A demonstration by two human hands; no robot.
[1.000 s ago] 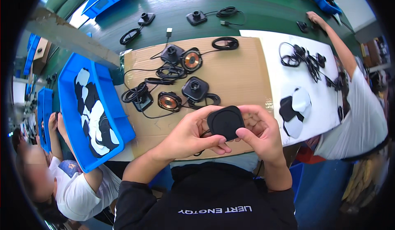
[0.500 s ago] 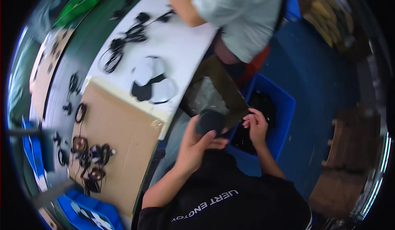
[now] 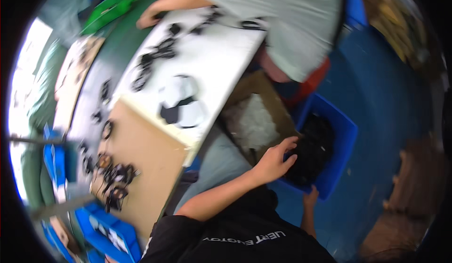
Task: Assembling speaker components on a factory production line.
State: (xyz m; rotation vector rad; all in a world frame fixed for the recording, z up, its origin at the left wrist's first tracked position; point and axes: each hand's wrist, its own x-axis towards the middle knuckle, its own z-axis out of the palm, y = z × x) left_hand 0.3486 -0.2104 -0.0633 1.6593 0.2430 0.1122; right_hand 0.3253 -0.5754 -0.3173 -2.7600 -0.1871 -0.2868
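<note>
My left hand [image 3: 275, 161] reaches over the near left side of a blue plastic bin [image 3: 343, 154], its thumb and fingers apart. Soft-looking black items [image 3: 313, 145] fill much of that bin; one dark patch shows between the thumb and fingers, and I see no separate thing held there. At the bin's near corner, my right hand [image 3: 310, 197] grips the rim, small and partly blurred. Left of the bin stands an open cardboard box [image 3: 268, 91] with clear plastic bags [image 3: 256, 121] in it, close beyond my left fingers.
On the left, a white table [image 3: 221, 51] carries coiled black cables [image 3: 162, 51] and white-and-black pieces [image 3: 183, 105]. Cardboard [image 3: 146, 145] with small wired parts [image 3: 117, 173] adjoins it. A co-worker in a grey shirt [image 3: 287, 23] sits beyond. Brown cartons [image 3: 416, 178] stand at right.
The dark round object in my left hand is no longer seen there. That hand has moved right to the bin, and my right hand has come back to the bin's near rim.
</note>
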